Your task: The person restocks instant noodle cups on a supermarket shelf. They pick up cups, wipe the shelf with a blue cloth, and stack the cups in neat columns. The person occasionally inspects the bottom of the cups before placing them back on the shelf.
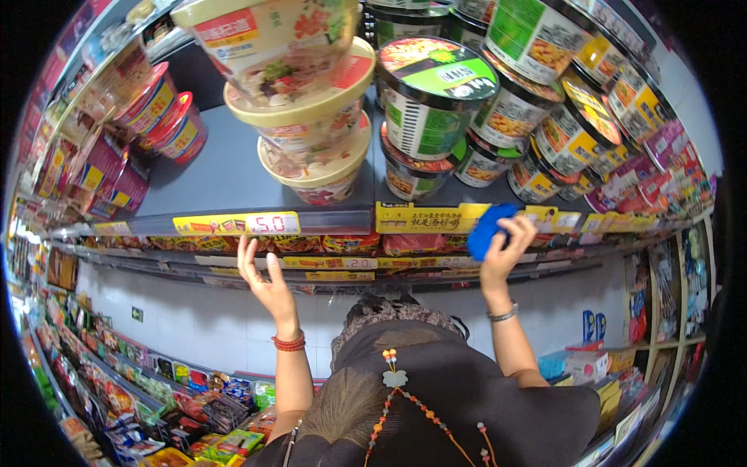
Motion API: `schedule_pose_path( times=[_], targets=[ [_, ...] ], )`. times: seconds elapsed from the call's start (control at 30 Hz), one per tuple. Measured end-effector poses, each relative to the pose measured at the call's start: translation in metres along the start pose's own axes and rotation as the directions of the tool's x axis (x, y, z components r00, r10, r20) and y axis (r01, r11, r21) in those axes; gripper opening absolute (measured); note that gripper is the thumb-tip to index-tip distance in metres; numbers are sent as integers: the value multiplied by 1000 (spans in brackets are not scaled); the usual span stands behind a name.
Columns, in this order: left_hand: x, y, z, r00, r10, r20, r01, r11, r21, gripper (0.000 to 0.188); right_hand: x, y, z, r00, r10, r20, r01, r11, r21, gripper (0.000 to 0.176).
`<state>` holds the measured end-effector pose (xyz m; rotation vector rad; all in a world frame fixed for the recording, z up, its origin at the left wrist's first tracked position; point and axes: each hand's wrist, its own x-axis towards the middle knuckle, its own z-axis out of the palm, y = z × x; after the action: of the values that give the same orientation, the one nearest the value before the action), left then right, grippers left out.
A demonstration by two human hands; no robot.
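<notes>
My right hand [509, 248] grips a bunched blue cloth [489, 231] at the front edge of the shelf, over its yellow label strip [432, 219]. Nothing is in my left hand [265, 286]; its fingers are spread just below a yellow price tag [236, 223]. Ahead of it, a stack of cream-lidded instant noodle tubs [312, 140] stands on the grey shelf [204, 157]. Beyond my right hand are stacked black-rimmed noodle tubs [432, 119] with green and white sides.
Red noodle tubs [175, 128] and purple cups [111, 175] stand at the left. Lower shelves hold noodle packets [350, 242]. Behind me, snack packets [216, 403] fill a display at the lower left, and boxes [586, 365] stand on racks at the right.
</notes>
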<state>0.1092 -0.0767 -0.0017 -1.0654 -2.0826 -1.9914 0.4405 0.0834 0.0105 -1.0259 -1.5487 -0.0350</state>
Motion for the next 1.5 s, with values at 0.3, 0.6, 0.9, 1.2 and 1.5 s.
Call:
schedule_pose_path(
  times=[0.3, 0.6, 0.9, 1.2, 1.5],
  targets=[
    [-81, 8, 24, 831, -187, 524, 458, 766, -451, 67, -5, -145, 109, 792, -521, 319, 314, 795, 520, 33],
    [-14, -8, -3, 937, -349, 19, 314, 816, -486, 45, -34, -207, 177, 671, -623, 403, 290, 720, 630, 40],
    [-9, 51, 51, 962, 136, 237, -122, 990, -75, 34, 1, -135, 100, 730, -513, 452, 418, 858, 299, 20],
    [-58, 124, 104, 559, 204, 803, 313, 846, -432, 45, -18, -64, -7, 940, -4, 341, -154, 887, 435, 61],
    [-60, 80, 86, 620, 225, 751, 107, 925, -365, 50, -5, 78, -25, 926, -300, 230, 303, 953, 22, 49]
  ],
)
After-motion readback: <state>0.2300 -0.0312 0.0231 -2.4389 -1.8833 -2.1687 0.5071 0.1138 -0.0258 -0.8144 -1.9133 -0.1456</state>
